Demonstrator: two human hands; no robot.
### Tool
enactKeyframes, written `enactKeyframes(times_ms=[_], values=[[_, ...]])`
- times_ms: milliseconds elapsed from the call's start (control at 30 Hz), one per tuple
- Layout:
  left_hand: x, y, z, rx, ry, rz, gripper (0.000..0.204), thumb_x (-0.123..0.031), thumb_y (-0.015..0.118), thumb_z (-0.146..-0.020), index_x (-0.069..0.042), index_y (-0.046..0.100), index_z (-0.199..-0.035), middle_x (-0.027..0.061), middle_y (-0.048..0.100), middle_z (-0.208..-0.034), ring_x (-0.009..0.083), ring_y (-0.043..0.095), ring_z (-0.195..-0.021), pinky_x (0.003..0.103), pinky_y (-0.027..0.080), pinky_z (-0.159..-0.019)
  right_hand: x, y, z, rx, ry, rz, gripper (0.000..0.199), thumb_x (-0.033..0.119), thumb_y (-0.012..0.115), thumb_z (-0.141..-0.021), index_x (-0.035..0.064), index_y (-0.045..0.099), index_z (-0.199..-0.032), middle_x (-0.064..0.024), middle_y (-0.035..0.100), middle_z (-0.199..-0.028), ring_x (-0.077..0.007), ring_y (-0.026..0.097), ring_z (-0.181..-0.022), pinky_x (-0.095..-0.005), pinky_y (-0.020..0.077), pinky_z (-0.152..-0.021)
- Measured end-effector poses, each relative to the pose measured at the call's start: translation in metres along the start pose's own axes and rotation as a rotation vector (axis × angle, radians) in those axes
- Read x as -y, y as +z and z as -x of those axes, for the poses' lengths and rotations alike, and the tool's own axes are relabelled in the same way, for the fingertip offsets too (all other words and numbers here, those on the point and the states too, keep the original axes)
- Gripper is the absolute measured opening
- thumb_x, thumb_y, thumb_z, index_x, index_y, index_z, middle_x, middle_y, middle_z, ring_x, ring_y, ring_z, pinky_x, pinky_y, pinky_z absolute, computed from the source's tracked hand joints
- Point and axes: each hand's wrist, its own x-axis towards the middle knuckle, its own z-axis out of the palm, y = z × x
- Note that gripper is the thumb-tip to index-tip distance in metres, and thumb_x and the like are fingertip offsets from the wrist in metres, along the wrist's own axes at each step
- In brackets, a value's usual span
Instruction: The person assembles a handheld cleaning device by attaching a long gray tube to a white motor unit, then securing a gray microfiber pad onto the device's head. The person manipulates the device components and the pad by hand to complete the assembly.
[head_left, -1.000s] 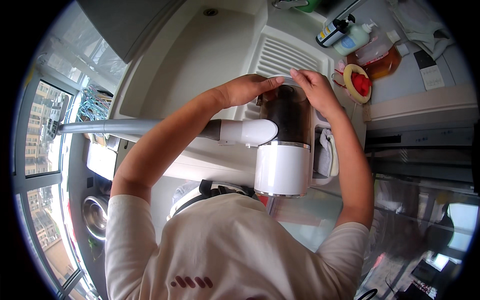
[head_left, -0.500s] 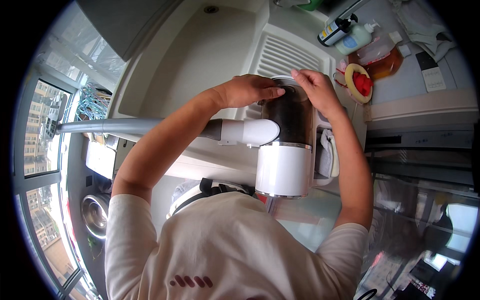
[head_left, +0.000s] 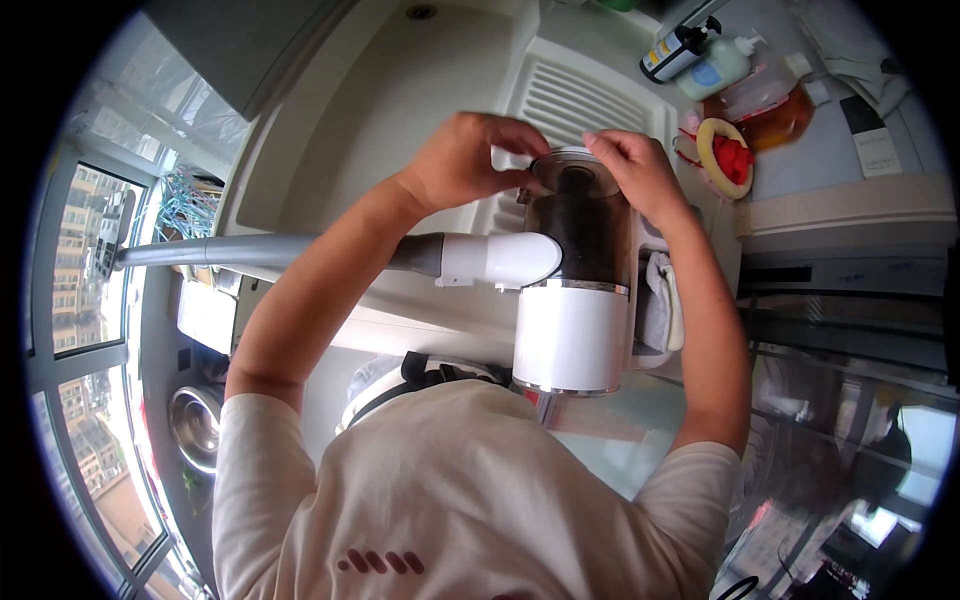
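A white cordless stick vacuum point(head_left: 568, 335) is held up in front of my chest, its grey tube point(head_left: 220, 250) running off to the left. Its dark see-through dust bin point(head_left: 585, 230) points away from me, over the white sink drainboard point(head_left: 580, 95). My left hand point(head_left: 470, 155) grips the far left rim of the bin's end. My right hand point(head_left: 635, 175) holds the right side of that rim, fingers curled over the lid. The contents of the bin look dark.
A white kitchen sink point(head_left: 400, 110) lies beyond the vacuum. On the counter at the right stand a pump bottle point(head_left: 715, 65), a dark bottle point(head_left: 675, 50), an amber container point(head_left: 775, 110) and a yellow ring with a red item point(head_left: 730, 155). Windows point(head_left: 80, 260) at left.
The vacuum and both hands stay in nearly the same place. My fingers have shifted slightly on the bin's rim.
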Motion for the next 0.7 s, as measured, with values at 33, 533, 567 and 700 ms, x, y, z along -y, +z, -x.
enactKeyframes(times_ms=[33,533,567,700], values=[[-0.004,-0.003,0.0,-0.073,0.043,-0.107,0.057,-0.015,0.083,-0.069,-0.009,0.061,-0.122,0.0082,0.066,-0.114,0.0218,0.062,-0.105,0.035,0.048,-0.096,-0.001,0.0,0.0,0.002,-0.003,0.009,0.044,0.04,0.061,-0.092,-0.0037,0.065,-0.087,-0.0043,0.048,-0.058,-0.0095,0.041,-0.059,-0.0292,0.0389,-0.055],[0.008,0.006,-0.001,0.203,-0.248,0.129,0.065,0.002,0.076,-0.072,-0.003,0.05,-0.132,0.0088,0.058,-0.124,0.0198,0.063,-0.104,0.032,0.055,-0.089,0.003,-0.002,0.005,0.148,0.023,-0.048,0.052,0.051,0.056,-0.093,0.0013,0.068,-0.094,-0.0012,0.054,-0.067,-0.0088,0.048,-0.067,-0.0263,0.0411,-0.064],[0.006,0.006,0.0,0.194,-0.228,0.119,0.064,0.001,0.076,-0.073,-0.002,0.051,-0.131,0.0092,0.059,-0.124,0.0197,0.064,-0.102,0.032,0.055,-0.088,0.004,-0.001,0.006,0.156,0.021,-0.04,0.051,0.051,0.056,-0.093,0.0017,0.068,-0.095,-0.0011,0.055,-0.067,-0.0086,0.048,-0.067,-0.0264,0.041,-0.064],[-0.007,0.007,0.006,0.15,-0.182,-0.002,0.059,-0.002,0.073,-0.073,-0.001,0.053,-0.129,0.0111,0.063,-0.12,0.0195,0.066,-0.099,0.031,0.056,-0.088,0.003,-0.002,0.006,0.161,0.043,-0.005,0.048,0.047,0.056,-0.095,0.0003,0.066,-0.097,-0.0003,0.056,-0.073,-0.0084,0.048,-0.072,-0.0251,0.0409,-0.069]])
